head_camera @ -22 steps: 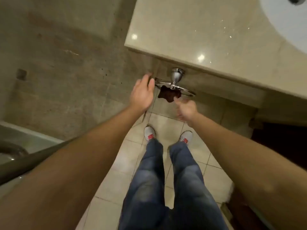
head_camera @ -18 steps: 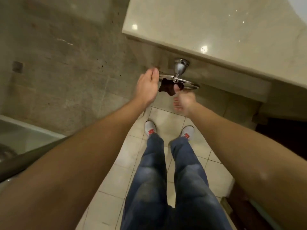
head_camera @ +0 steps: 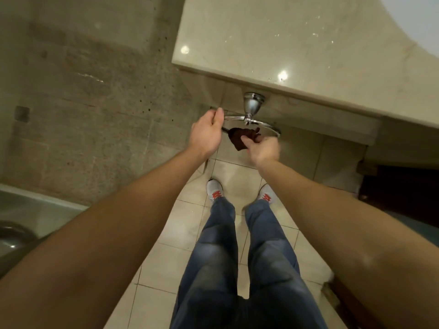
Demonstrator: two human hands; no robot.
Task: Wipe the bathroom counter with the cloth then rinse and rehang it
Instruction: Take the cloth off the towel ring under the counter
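The towel ring [head_camera: 252, 121] juts from the cabinet face under the edge of the counter [head_camera: 273, 39], which fills the view from 12 to 2 o'clock. The left hand [head_camera: 206, 135] sits at the ring's 9 o'clock end with its thumb lying on the chrome. Its other fingers are hidden behind the palm, so a grip cannot be told. Half a second ago those fingers were straight and only reaching beside the ring.

The cloth [head_camera: 240, 138], small and dark brown, is bunched at the ring's 6 o'clock side, its upper corner up against the near arc. Whether it is looped over the ring cannot be told. The right hand [head_camera: 263, 149], blurred, lies at 5 o'clock from the ring, its fingers curled and pinching the cloth's lower right part. Earlier this hand was just under the cloth, which hung higher, close beneath the ring's mount; it now sits lower, drawn toward the hand.

At 6 o'clock jeans [head_camera: 244, 257] and white shoes [head_camera: 215, 189] stand on the tiled floor [head_camera: 166, 257]. A bathtub [head_camera: 28, 207] edge shows at 8 o'clock
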